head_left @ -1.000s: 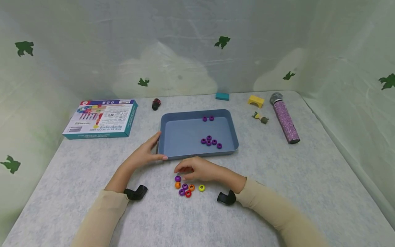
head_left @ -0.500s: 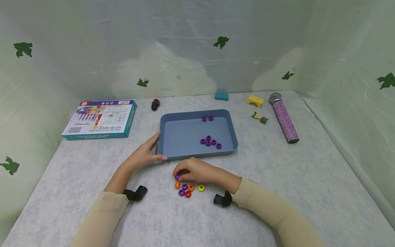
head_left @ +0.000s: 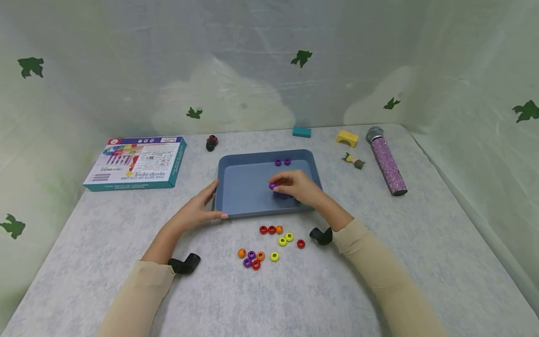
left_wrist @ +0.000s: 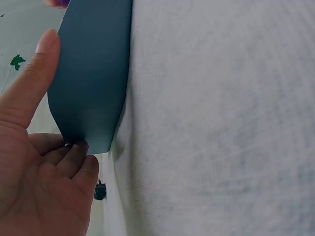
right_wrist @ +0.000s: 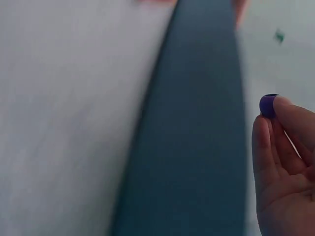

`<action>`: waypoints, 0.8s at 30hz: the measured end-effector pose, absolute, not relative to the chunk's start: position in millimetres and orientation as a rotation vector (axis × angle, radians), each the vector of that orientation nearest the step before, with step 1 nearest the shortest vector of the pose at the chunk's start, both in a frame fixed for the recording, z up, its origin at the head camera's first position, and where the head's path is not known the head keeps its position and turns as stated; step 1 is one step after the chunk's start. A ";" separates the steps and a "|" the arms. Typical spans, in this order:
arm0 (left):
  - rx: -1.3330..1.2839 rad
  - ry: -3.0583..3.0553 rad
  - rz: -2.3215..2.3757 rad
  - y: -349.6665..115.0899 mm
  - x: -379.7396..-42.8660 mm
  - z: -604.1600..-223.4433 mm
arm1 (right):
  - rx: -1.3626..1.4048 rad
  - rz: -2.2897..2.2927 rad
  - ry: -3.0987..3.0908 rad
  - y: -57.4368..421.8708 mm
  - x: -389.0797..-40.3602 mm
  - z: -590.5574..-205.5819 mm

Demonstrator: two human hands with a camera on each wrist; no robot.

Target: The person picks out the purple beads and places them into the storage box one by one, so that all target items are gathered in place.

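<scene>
A shallow blue-grey tray (head_left: pixel 246 187) lies on the table with purple beads (head_left: pixel 278 162) in it. At its near left corner my left hand (head_left: pixel 194 213) grips the tray, thumb at the front rim and fingers against the left side. In the left wrist view those fingers (left_wrist: pixel 74 157) curl at the tray's end wall. Over the right half of the tray is my right hand (head_left: pixel 299 186), pinching one purple bead (right_wrist: pixel 267 105) between thumb and fingertips. It hides most of the other purple beads beneath it. Several red, orange, yellow and purple beads (head_left: pixel 260 256) lie loose before the tray.
A flat printed box (head_left: pixel 134 164) lies at the back left, with a small dark object (head_left: pixel 212 142) beside it. Towards the back right are a teal block (head_left: pixel 302 132), a yellow arch block (head_left: pixel 347 138), a small figure (head_left: pixel 353 160) and a glittery pink microphone (head_left: pixel 387 161).
My right hand has taken a purple bead from the loose group and carried it up and right over the tray. Beads formerly hidden under that arm now show. The left hand stays put.
</scene>
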State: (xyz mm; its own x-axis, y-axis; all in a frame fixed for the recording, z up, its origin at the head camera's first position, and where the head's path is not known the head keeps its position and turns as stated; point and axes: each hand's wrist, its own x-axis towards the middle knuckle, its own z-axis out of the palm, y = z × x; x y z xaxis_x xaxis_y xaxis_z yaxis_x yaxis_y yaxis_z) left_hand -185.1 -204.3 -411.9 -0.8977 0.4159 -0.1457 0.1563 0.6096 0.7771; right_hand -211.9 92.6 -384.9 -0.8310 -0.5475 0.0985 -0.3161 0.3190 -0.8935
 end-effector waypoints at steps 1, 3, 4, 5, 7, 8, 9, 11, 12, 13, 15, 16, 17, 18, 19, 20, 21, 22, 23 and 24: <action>0.462 2.526 1.175 -204.2 -185.0 -411.9 | -0.746 -1.497 2.395 96.2 -218.0 -391.9; 0.465 2.525 1.174 -204.2 -185.2 -412.1 | -0.686 -1.437 2.449 102.1 -228.2 -405.7; 0.468 2.524 1.175 -204.2 -185.3 -412.1 | -0.659 -1.414 2.465 103.9 -229.7 -408.5; 0.466 2.524 1.174 -204.2 -185.2 -412.1 | -0.638 -1.394 2.475 105.4 -230.7 -410.7; 0.466 2.523 1.174 -204.2 -185.3 -412.1 | -0.608 -1.368 2.481 107.1 -232.2 -414.2; 0.464 2.523 1.174 -204.2 -185.4 -412.0 | -0.596 -1.361 2.482 107.6 -232.6 -415.3; 0.461 2.521 1.173 -204.2 -185.3 -411.8 | -0.587 -1.354 2.485 107.8 -233.2 -416.5; 0.452 2.521 1.172 -204.2 -185.2 -411.5 | -0.586 -1.323 2.512 107.4 -234.2 -418.5; 0.454 2.519 1.173 -204.2 -185.2 -411.5 | -0.587 -1.301 2.531 107.0 -234.8 -419.5; 0.455 2.519 1.172 -204.2 -185.3 -411.6 | -0.594 -1.274 2.554 106.5 -235.1 -420.3; 0.456 2.518 1.170 -204.4 -185.2 -411.5 | -0.610 -1.215 2.596 105.4 -235.8 -421.5; 0.457 2.518 1.170 -204.5 -185.2 -411.8 | -0.617 -1.187 2.615 104.9 -236.0 -421.8; 0.459 2.519 1.170 -204.6 -185.3 -412.2 | -0.616 -1.167 2.625 104.6 -236.1 -421.9; 0.464 2.519 1.171 -204.8 -185.4 -412.6 | -0.613 -1.155 2.633 104.4 -236.1 -421.9; 0.465 2.521 1.169 -205.0 -185.4 -412.9 | -0.609 -1.149 2.638 104.2 -235.8 -421.4; 0.468 2.521 1.168 -205.1 -185.4 -413.1 | -0.603 -1.155 2.636 104.3 -235.3 -420.6; 0.473 2.522 1.169 -205.3 -185.5 -413.5 | -0.599 -1.167 2.633 104.5 -234.5 -419.4; 0.475 2.522 1.169 -205.3 -185.5 -413.6 | -0.602 -1.187 2.629 104.7 -233.2 -417.8; 0.476 2.525 1.169 -205.3 -185.5 -413.4 | -0.612 -1.218 2.618 104.7 -231.2 -415.7; 0.476 2.526 1.169 -205.3 -185.4 -413.1 | -0.634 -1.254 2.605 104.6 -228.1 -412.5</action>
State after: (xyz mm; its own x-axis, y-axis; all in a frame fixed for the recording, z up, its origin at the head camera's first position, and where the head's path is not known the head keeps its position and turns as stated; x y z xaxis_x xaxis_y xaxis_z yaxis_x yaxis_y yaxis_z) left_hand -185.4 -205.3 -413.1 -0.8945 0.4234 -0.1434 0.1646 0.6103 0.7749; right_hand -228.1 104.6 -412.5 -0.8925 -0.4505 0.0213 -0.2977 0.5530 -0.7782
